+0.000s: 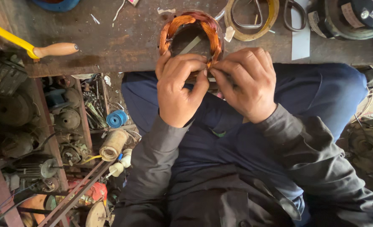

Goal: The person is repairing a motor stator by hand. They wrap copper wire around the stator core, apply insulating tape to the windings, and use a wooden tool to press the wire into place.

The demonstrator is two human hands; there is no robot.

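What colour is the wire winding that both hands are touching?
Coppery orange; the wire winding shows best in the head view.

Just beyond the fingers (199,73), the coil (190,31) is coppery orange; the table (123,42) rusty brown; far left, a yellow tool (10,38) with tan handle.

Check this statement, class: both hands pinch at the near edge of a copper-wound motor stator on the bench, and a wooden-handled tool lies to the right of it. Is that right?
Not quite. The head view shows the wooden-handled tool lying to the left of the stator, not the right. The rest holds: the left hand and right hand both pinch at the stator's near edge on the bench.
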